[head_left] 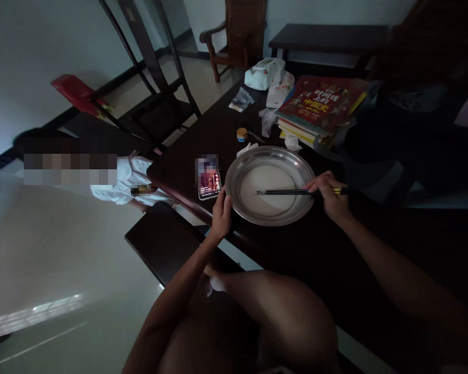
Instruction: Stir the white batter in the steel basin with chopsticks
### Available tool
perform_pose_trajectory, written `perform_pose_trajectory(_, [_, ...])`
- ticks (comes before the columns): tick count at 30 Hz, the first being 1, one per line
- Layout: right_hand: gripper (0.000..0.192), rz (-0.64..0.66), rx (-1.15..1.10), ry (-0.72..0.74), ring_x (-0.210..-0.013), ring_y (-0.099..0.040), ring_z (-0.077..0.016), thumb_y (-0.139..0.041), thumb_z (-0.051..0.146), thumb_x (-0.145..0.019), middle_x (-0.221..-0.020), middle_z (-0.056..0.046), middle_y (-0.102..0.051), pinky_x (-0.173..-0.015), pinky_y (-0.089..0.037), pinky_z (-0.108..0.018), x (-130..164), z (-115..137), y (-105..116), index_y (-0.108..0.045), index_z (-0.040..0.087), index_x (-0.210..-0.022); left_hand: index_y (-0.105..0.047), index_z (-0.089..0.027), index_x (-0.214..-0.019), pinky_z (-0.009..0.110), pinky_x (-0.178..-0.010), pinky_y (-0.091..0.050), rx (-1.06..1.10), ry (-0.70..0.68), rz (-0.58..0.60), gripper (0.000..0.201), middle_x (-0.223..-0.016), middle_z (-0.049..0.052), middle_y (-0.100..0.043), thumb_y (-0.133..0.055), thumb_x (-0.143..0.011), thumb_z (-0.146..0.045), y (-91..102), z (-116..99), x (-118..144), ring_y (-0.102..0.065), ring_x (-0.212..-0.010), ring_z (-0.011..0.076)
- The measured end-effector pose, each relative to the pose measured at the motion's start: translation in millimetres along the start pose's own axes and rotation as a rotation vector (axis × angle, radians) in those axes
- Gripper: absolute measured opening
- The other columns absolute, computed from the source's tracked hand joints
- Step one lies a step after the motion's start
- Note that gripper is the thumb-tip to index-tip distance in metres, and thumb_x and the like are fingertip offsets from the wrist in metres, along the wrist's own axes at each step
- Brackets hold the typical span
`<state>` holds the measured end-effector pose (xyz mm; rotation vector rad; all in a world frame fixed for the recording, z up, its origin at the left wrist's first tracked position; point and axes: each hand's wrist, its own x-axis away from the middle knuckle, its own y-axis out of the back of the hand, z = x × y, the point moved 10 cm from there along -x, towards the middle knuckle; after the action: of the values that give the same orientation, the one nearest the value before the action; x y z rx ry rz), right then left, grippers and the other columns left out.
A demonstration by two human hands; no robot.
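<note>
Left hand (221, 214) curled over the near-left rim of a round metal dish (242, 205), fingers closed on the edge. Right hand (329, 195) at the dish's right rim, closed around a pair of dark chopsticks (284, 192); the sticks lie nearly level, tips reaching leftward over the middle of the dish. Dish holds a shallow pale layer; what it is cannot be told in this dim light. Dish sits on the dark counter (203, 140), close to its near edge, between the two hands. Just left of the left hand, a phone (209, 183) lies flat with its screen lit. Beyond the dish, a small round jar (242, 134) with a yellow band, and crumpled white tissue (247, 149) touching the far rim. Farther out beyond the right hand, a stack of books (315, 109), red cover on top. Beyond the jar, a small clear bag (241, 99) and a white wipes pack (263, 72). Past the counter's far end, a wooden chair (237, 31).
</note>
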<state>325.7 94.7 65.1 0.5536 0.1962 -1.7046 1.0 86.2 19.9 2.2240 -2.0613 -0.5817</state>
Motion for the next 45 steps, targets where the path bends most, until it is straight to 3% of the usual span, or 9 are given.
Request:
perform_pose_trajectory(4, [0.049,-0.081,-0.036,0.002,-0.071,-0.063,-0.0214,-0.056,0.057,-0.095,-0.059,0.0,-0.068,-0.079,-0.05,-0.043,0.2,0.0,7.6,-0.067,0.028,-0.057,-0.059,-0.02,-0.138,0.044,-0.115,-0.046,0.011,-0.005,0.006,0.065,-0.14,0.014,-0.066,-0.041,-0.099,-0.069,-0.8,0.1,0.0,-0.06,-0.134,0.0286])
perform_pose_trajectory(9, [0.045,-0.003,0.004,-0.013,-0.077,-0.065,-0.0227,-0.058,0.058,-0.094,-0.063,-0.001,-0.071,-0.081,-0.049,-0.044,0.4,-0.9,-0.7,-0.071,0.029,-0.062,-0.059,-0.02,-0.137,0.045,-0.114,-0.046,0.011,-0.002,0.0,0.064,-0.139,0.013,-0.066,-0.041,-0.099,-0.068,0.4,1.3,0.5,-0.06,-0.132,0.0288])
perform_pose_trajectory(13, [0.048,-0.073,-0.026,-0.021,-0.072,-0.064,-0.0213,-0.056,0.057,-0.095,-0.061,0.0,-0.069,-0.078,-0.048,-0.043,0.7,-3.1,7.0,-0.068,0.028,-0.059,-0.059,-0.019,-0.137,0.045,-0.114,-0.046,0.009,0.004,0.001,0.066,-0.139,0.014,-0.066,-0.041,-0.098,-0.07,0.6,1.7,0.5,-0.06,-0.132,0.0292])
perform_pose_trajectory(18, [0.045,0.009,-0.006,-0.041,-0.078,-0.066,-0.0226,-0.058,0.059,-0.093,-0.065,-0.001,-0.072,-0.081,-0.05,-0.043,0.6,-2.9,-1.5,-0.07,0.029,-0.062,-0.06,-0.02,-0.137,0.045,-0.116,-0.045,0.014,0.0,-0.008,0.067,-0.139,0.013,-0.067,-0.041,-0.097,-0.071,1.3,0.8,1.0,-0.06,-0.132,0.0286])
perform_pose_trajectory(23, [0.05,-0.069,-0.014,-0.03,-0.072,-0.065,-0.022,-0.056,0.061,-0.093,-0.061,-0.001,-0.069,-0.078,-0.051,-0.044,0.1,-0.9,6.6,-0.067,0.028,-0.057,-0.059,-0.019,-0.137,0.045,-0.116,-0.045,0.013,0.007,-0.002,0.068,-0.14,0.013,-0.066,-0.042,-0.097,-0.071,0.2,2.4,1.2,-0.06,-0.134,0.0289])
perform_pose_trajectory(27, [0.046,0.007,0.014,-0.026,-0.077,-0.066,-0.0227,-0.058,0.061,-0.092,-0.066,-0.001,-0.072,-0.081,-0.051,-0.045,-0.1,-0.9,-0.7,-0.071,0.029,-0.062,-0.06,-0.02,-0.138,0.045,-0.116,-0.045,0.024,-0.002,-0.006,0.066,-0.14,0.013,-0.066,-0.042,-0.098,-0.07,0.4,1.4,1.3,-0.06,-0.133,0.0285])
perform_pose_trajectory(32, [0.048,-0.057,-0.01,-0.004,-0.071,-0.064,-0.0218,-0.055,0.057,-0.095,-0.061,0.0,-0.07,-0.079,-0.051,-0.044,0.0,1.3,6.0,-0.068,0.028,-0.058,-0.06,-0.019,-0.137,0.045,-0.115,-0.045,0.02,0.016,-0.006,0.066,-0.139,0.013,-0.066,-0.043,-0.098,-0.069,0.7,3.0,1.5,-0.06,-0.132,0.029])
perform_pose_trajectory(36, [0.044,0.017,-0.002,0.0,-0.077,-0.065,-0.0226,-0.058,0.056,-0.094,-0.065,0.0,-0.072,-0.08,-0.049,-0.044,0.0,3.0,-1.6,-0.072,0.029,-0.063,-0.059,-0.02,-0.138,0.045,-0.115,-0.045,0.018,0.006,-0.001,0.066,-0.14,0.013,-0.066,-0.042,-0.098,-0.069,0.2,2.2,1.6,-0.06,-0.133,0.0289])
perform_pose_trajectory(45, [0.044,0.001,-0.043,-0.002,-0.074,-0.066,-0.0216,-0.058,0.055,-0.094,-0.064,0.0,-0.072,-0.079,-0.05,-0.043,0.9,-0.5,0.3,-0.071,0.028,-0.061,-0.058,-0.018,-0.14,0.044,-0.116,-0.045,0.015,-0.004,-0.004,0.068,-0.14,0.014,-0.066,-0.041,-0.098,-0.069,0.4,0.8,1.2,-0.059,-0.134,0.0291])
